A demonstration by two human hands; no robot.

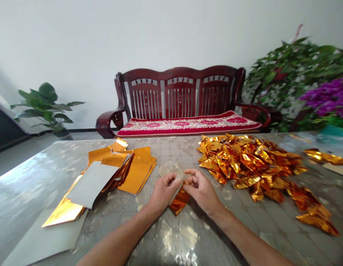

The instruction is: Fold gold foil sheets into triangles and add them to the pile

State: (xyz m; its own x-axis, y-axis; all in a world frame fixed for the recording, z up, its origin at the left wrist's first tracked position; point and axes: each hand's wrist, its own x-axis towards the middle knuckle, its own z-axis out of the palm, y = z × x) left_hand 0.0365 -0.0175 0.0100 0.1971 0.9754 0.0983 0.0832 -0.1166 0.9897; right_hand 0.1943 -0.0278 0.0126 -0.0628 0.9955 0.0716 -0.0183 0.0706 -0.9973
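The foil (179, 202) is a small, shiny piece, deep orange with darker copper patches and a paler strip along its left edge. It slants above the bench (143, 245), its lower end narrowing to a corner on the near side. The left hand (164, 190) and right hand (201, 192) pinch its upper part, mostly covering it, so its full outline cannot be told.

A dark-red wooden settee (180, 96) fronts the far white wall (177, 33). Green plants (48, 91) flank it, left and right.
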